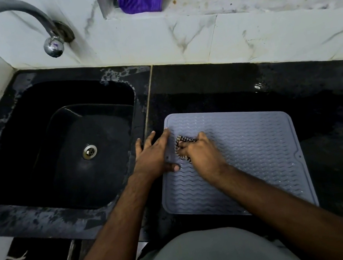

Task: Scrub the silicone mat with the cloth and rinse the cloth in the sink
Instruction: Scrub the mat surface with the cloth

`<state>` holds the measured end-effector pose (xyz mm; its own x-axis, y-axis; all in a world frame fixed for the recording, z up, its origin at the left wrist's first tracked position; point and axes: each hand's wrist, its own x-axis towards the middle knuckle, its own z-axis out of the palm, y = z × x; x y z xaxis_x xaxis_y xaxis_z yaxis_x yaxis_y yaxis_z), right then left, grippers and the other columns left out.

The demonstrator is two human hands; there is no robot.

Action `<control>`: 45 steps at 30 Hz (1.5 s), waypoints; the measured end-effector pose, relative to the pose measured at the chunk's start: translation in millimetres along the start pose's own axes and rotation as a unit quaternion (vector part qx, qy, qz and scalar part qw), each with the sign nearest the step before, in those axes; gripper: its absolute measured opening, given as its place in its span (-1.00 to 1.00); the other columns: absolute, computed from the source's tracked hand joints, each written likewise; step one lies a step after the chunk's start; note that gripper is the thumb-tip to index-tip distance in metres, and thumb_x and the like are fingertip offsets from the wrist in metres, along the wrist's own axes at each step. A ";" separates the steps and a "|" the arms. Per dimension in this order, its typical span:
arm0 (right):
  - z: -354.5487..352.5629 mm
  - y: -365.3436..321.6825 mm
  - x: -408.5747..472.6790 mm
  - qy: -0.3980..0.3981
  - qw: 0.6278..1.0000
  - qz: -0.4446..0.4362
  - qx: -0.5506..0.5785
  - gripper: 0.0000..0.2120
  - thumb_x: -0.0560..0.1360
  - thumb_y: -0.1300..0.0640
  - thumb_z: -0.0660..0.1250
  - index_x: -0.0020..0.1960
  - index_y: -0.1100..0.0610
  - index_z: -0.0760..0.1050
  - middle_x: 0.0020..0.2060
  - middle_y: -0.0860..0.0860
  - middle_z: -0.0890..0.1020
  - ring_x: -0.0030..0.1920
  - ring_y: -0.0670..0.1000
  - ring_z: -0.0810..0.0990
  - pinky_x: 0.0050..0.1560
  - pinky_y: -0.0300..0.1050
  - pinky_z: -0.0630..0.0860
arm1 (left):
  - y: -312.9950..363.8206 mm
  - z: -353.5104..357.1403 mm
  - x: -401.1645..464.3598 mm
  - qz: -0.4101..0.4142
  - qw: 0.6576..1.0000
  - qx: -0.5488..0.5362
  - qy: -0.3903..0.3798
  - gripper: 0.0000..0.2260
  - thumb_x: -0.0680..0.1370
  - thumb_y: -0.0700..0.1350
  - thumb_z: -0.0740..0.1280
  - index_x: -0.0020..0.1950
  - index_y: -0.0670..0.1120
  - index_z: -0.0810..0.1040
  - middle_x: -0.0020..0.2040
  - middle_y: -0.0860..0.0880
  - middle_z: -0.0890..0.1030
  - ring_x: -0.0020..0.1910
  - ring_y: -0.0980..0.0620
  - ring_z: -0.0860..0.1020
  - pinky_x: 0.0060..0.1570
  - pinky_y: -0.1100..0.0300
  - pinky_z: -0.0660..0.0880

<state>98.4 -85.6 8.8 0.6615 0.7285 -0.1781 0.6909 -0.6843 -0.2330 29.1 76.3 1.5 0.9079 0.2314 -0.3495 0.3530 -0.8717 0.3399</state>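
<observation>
Nearest you is your own grey-clad front at the bottom of the view, with both forearms reaching out over the near edge of the black stone counter (236, 81). Your left hand (154, 156) lies flat with fingers spread, pressing down the left edge of the pale blue-grey silicone mat with wavy ribs (246, 152); the outer fingers spill onto the counter strip between mat and sink. Your right hand (200, 154) has its fingers curled round the bunched black-and-white striped cloth (181, 144), holding it against the mat near its far left corner.

You appear to be in the scrubbing step, working the left part of the mat, which lies flat toward the counter's near edge, just right of the sink. Most of the ribbed surface lies to the right of the cloth, so the next move probably calls for strokes toward the right edge while the left hand pins the mat against sliding on the wet counter.

The black rectangular sink (30, 101) holds no dishes; I see only its metal drain (90, 151). The curved chrome tap (18, 21) above its far edge shows no stream.
</observation>
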 end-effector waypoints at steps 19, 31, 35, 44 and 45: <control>9.8 41.1 -14.3 -0.010 0.998 0.057 0.025 -0.61 0.54 0.00 0.34 0.36 -0.20 0.50 0.28 -0.03 0.52 0.10 0.02 0.37 0.20 -0.03 0.51 | 5.4 0.2 -1.2 -0.010 1.000 -0.018 -0.003 0.11 0.34 0.18 0.56 0.65 0.10 -0.13 0.63 0.07 0.20 0.64 0.00 -0.12 0.52 -0.26 -0.26; -2.1 81.4 -24.4 -0.044 0.994 0.073 0.075 -0.65 0.56 -0.01 0.36 0.32 -0.25 0.53 0.13 0.01 0.40 0.03 0.06 0.47 0.32 -0.08 0.46 | 4.1 -3.0 -2.9 -0.022 1.000 0.010 0.011 0.11 0.33 0.26 0.54 0.66 0.10 -0.09 0.63 0.07 0.20 0.64 -0.04 -0.12 0.53 -0.21 -0.27; -3.4 85.6 -29.1 -0.032 0.995 0.083 0.051 -0.64 0.53 -0.02 0.40 0.31 -0.24 0.54 0.13 0.00 0.43 -0.01 0.02 0.46 0.31 -0.08 0.48 | 8.1 -2.4 -1.3 -0.017 1.000 0.013 0.007 0.09 0.35 0.21 0.55 0.66 0.07 -0.09 0.63 0.07 0.21 0.64 -0.02 -0.12 0.53 -0.23 -0.25; -12.3 67.6 -34.3 -0.023 0.994 0.105 0.035 -0.66 0.44 -0.06 0.48 0.22 -0.15 0.62 0.00 0.00 0.40 0.04 0.03 0.37 0.18 0.00 0.49 | 74.3 21.7 13.4 0.150 0.988 -0.028 0.021 0.13 0.34 0.41 0.47 0.67 0.02 -0.09 0.66 -0.06 0.09 0.64 0.00 -0.01 0.59 -0.05 0.03; -13.8 67.6 -34.7 -0.022 0.994 0.101 0.039 -0.66 0.41 -0.04 0.52 0.18 -0.14 0.64 -0.02 -0.01 0.40 0.04 0.02 0.36 0.17 -0.03 0.49 | 83.8 27.4 16.8 0.155 0.987 -0.033 0.013 0.16 0.31 0.39 0.50 0.66 0.02 -0.12 0.66 -0.07 0.09 0.64 -0.01 0.00 0.60 -0.04 0.00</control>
<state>126.2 -157.5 12.4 0.7700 0.5777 -0.2710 0.5190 -0.8141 -0.2606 67.8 -4.7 0.2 0.9797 -0.0305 -0.1982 0.0708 -0.8721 0.4841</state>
